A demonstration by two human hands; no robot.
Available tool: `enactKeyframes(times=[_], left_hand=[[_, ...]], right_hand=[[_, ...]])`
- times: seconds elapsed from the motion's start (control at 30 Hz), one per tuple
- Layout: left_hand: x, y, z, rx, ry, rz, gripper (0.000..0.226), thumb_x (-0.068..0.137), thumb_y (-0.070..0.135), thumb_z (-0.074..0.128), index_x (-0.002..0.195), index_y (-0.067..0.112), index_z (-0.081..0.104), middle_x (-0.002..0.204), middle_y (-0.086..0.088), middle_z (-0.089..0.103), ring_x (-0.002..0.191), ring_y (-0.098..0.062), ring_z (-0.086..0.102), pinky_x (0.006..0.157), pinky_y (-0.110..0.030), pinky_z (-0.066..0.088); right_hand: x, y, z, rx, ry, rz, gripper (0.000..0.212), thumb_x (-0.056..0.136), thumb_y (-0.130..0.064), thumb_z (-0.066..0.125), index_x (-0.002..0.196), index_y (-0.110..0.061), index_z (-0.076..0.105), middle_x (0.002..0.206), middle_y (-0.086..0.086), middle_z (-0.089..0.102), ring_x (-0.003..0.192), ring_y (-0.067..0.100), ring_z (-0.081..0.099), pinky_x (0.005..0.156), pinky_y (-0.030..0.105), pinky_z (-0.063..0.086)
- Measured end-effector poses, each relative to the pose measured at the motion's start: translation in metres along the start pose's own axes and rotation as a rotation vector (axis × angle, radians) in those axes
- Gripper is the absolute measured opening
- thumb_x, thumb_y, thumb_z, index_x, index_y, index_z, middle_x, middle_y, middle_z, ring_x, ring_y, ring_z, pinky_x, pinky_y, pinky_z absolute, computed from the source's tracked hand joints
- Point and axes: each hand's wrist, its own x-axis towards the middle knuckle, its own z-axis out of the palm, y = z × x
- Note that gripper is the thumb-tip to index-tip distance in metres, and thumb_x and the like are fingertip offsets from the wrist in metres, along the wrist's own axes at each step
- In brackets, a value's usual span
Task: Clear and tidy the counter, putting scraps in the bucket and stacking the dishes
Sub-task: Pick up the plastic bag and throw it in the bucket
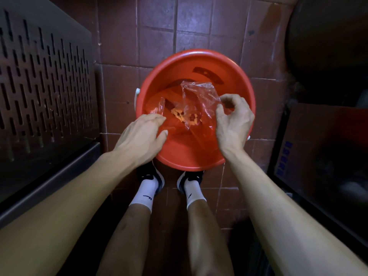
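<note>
Dark red floor tiles [157, 32] under a red bucket [235, 76] mid-frame, scraps [179, 116] at its bottom, right hand [233, 124] fingers pinching a clear plastic bag [199, 98], left hand [141, 134] fingers pressed together, pinching its other edge.

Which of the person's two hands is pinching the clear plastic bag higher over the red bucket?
The right hand pinches the clear plastic bag up high; the left hand holds its edge lower, near the bucket rim.

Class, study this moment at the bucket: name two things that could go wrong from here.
1. The right hand only pinches the thin plastic bag; it may slip and fall in with the scraps.
2. The red bucket stands right at the person's feet, so it could be kicked.
</note>
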Motion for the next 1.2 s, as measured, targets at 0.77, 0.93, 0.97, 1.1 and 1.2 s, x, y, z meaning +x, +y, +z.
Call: enactKeyframes(times=[0.77, 0.93, 0.97, 1.1, 1.2], left_hand=[[-0.010, 0.011, 0.001, -0.026, 0.006, -0.005, 0.050, 0.099, 0.033, 0.050, 0.144, 0.012, 0.048, 0.146, -0.002, 0.050, 0.134, -0.024, 0.043, 0.112, -0.041, 0.038], [-0.015, 0.010, 0.010, -0.102, 0.063, -0.055, 0.052, 0.098, 0.032, 0.052, 0.145, 0.011, 0.047, 0.148, -0.003, 0.049, 0.136, -0.023, 0.042, 0.114, -0.035, 0.032], [-0.015, 0.011, 0.012, -0.123, 0.078, -0.067, 0.052, 0.098, 0.031, 0.053, 0.146, 0.011, 0.046, 0.149, -0.003, 0.048, 0.138, -0.023, 0.041, 0.115, -0.034, 0.030], [-0.017, 0.013, 0.018, -0.162, 0.110, -0.080, 0.052, 0.098, 0.029, 0.053, 0.146, 0.012, 0.045, 0.151, -0.003, 0.046, 0.139, -0.021, 0.039, 0.115, -0.030, 0.026], [-0.019, 0.012, 0.022, -0.178, 0.130, -0.079, 0.051, 0.098, 0.029, 0.053, 0.146, 0.012, 0.045, 0.151, -0.002, 0.046, 0.139, -0.021, 0.039, 0.114, -0.030, 0.026]], right_hand=[[-0.012, 0.001, -0.012, -0.004, 0.009, -0.065, 0.016, 0.086, -0.007, 0.064, 0.100, -0.012, 0.071, 0.097, -0.002, 0.069, 0.094, 0.020, 0.063, 0.088, 0.041, 0.050], [-0.031, 0.016, 0.005, -0.044, -0.044, -0.064, 0.017, 0.086, -0.006, 0.064, 0.100, -0.012, 0.071, 0.098, -0.001, 0.069, 0.096, 0.021, 0.061, 0.088, 0.034, 0.048], [-0.034, 0.018, 0.009, -0.062, -0.063, -0.066, 0.017, 0.086, -0.007, 0.064, 0.101, -0.013, 0.070, 0.099, -0.001, 0.069, 0.097, 0.021, 0.060, 0.088, 0.031, 0.047], [-0.041, 0.030, 0.025, -0.120, -0.133, -0.080, 0.017, 0.087, -0.008, 0.064, 0.102, -0.015, 0.069, 0.103, -0.001, 0.068, 0.100, 0.021, 0.058, 0.086, 0.028, 0.041], [-0.043, 0.036, 0.039, -0.143, -0.150, -0.079, 0.019, 0.087, -0.009, 0.064, 0.104, -0.015, 0.069, 0.105, -0.001, 0.068, 0.102, 0.021, 0.057, 0.086, 0.029, 0.041]])
